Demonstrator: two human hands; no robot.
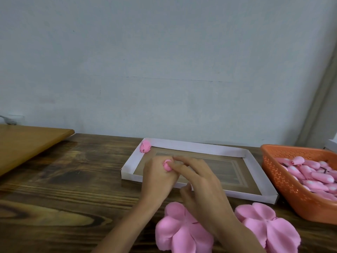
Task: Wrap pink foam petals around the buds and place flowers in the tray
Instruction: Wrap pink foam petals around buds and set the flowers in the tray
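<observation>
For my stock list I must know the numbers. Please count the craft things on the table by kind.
Placed flower, in the white tray: 1
Held flower, gripped by the left hand: 1
Pink petal pieces on the table: 2
The white tray itself: 1
Orange basket: 1
Buds in the basket: heaped, not countable
Total: 6, without the buds
</observation>
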